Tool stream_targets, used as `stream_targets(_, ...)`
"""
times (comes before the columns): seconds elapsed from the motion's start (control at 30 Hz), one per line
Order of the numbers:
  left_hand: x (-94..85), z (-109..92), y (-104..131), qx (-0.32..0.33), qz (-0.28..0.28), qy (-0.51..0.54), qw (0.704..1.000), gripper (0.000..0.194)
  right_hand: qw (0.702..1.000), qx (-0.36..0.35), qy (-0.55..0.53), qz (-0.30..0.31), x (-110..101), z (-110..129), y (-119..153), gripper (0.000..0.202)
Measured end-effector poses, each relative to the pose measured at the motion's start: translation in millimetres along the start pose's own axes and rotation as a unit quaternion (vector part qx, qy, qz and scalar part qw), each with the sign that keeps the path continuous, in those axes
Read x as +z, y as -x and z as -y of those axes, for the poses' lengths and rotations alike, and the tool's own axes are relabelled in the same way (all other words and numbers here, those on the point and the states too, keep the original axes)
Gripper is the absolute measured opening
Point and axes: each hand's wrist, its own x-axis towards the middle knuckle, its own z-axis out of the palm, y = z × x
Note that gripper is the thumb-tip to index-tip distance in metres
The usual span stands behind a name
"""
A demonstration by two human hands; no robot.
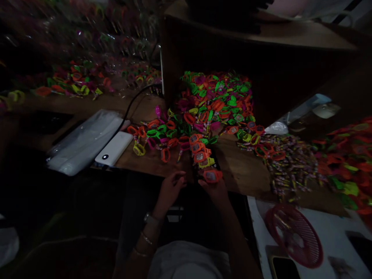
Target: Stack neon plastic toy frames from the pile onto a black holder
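Observation:
My right hand (215, 190) holds an orange toy watch (212, 176) with a grey face at the table's front edge. Just left of it, my left hand (172, 189) is raised with thumb and fingers curled toward each other but apart, and nothing shows between them. Beyond the held watch, several orange watches (200, 156) and a yellow one (207, 162) lie in a row leading away from me. Behind them, a large heap of green, orange and pink watches (221, 97) spills from a dark box onto the wooden table (235, 166).
To the left lie a white power bank (114, 148) with a black cable and clear plastic bags (87, 141). At right are a pile of small wrapped sticks (293, 166), more orange watches (357, 155), a red basket (312, 244) and a phone (285, 267).

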Motion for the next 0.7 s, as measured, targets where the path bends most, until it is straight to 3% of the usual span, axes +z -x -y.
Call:
stream_targets(0.17, 1.7, 2.7, -2.0, -0.003, -0.002, 0.004, 1.0, 0.033, 0.998, -0.037, 0.028, -0.046, 5.3, -2.9, -2.0, 0.023)
stream_targets(0.33, -0.3, 2.8, -2.1, 0.006, -0.005, 0.001, 1.0, 0.029, 0.984, 0.012, 0.118, -0.129, 8.4, -11.8, -5.2, 0.035)
stream_targets(0.5, 2.7, 2.8, -1.3, 0.016, 0.003, -0.028, 0.999, 0.024, 0.968, -0.094, 0.207, -0.11, 16.3, -19.9, -8.5, 0.026)
stream_targets(0.63, 16.9, -8.6, -3.5, 0.113, -0.01, -0.087, 0.99, 0.024, 0.953, -0.121, 0.249, -0.12, 30.4, -20.0, -5.8, 0.016)
stream_targets(0.7, 25.3, -18.3, -5.6, 0.182, 0.001, -0.111, 0.977, 0.03, 0.955, -0.109, 0.258, -0.098, 25.0, -16.5, -5.3, 0.017)
